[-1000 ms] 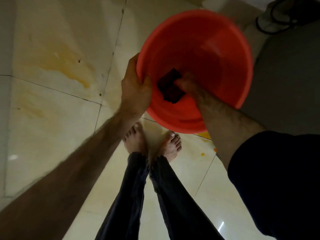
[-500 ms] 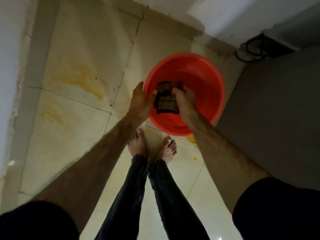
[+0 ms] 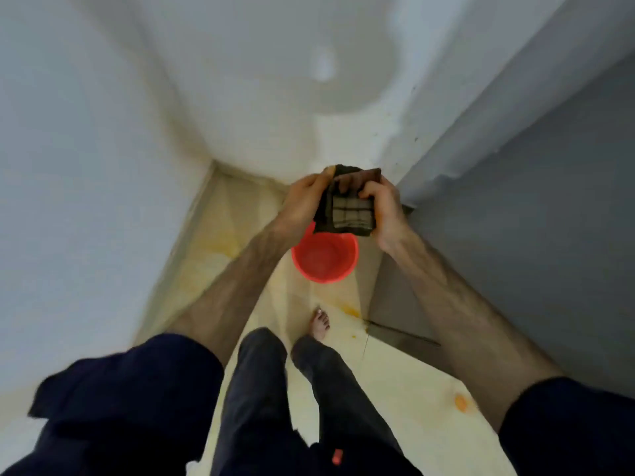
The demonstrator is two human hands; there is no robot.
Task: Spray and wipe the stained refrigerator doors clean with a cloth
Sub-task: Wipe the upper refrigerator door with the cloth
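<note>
A dark checked cloth [image 3: 350,209] hangs folded between both my hands, held up at chest height. My left hand [image 3: 304,201] grips its left edge and my right hand [image 3: 386,209] grips its right edge. Below them a red plastic bucket [image 3: 324,257] stands on the floor. The grey refrigerator door [image 3: 536,235] runs along the right side, close to my right hand. No spray bottle is in view.
White walls [image 3: 86,166] meet in a corner ahead and to the left. The pale tiled floor [image 3: 405,389] carries orange stains and drips near the refrigerator's base. My legs and bare foot [image 3: 320,324] stand just behind the bucket.
I have stood up from the bucket. Both hands lifted the cloth out of it and raised it. The bucket stays on the floor, now far below.
</note>
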